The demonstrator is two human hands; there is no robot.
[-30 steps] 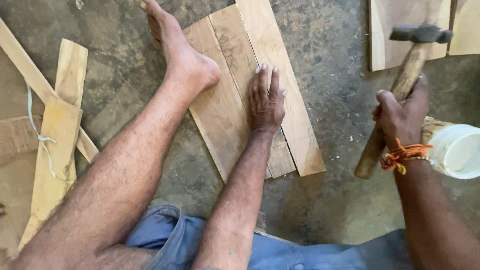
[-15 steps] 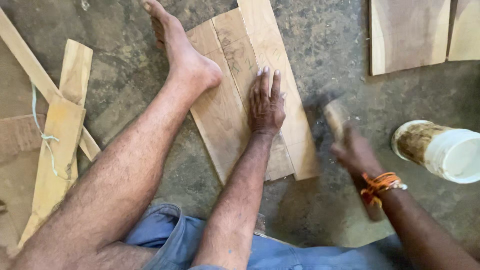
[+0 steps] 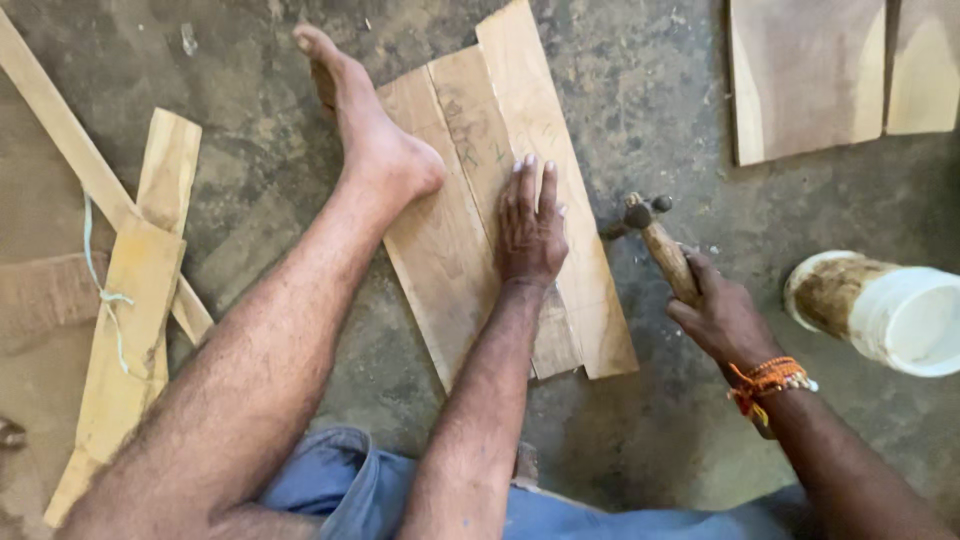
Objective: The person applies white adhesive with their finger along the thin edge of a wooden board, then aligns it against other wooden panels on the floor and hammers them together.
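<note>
hammer (image 3: pixel 650 232) has come down to the right edge of the planks (image 3: pixel 520 200) on the floor, right hand (image 3: pixel 722 318) fingers clenched on its handle. left hand (image 3: pixel 528 230) pressed flat on planks, fingers released.

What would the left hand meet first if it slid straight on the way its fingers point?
The left hand lies flat on the wooden boards, fingers pointing away. It would probably only run along more board, then reach bare concrete floor.

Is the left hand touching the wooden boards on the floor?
Touching. The head view shows the left hand pressed flat, palm down, on the wooden boards, no gap visible beneath fingers.
</note>
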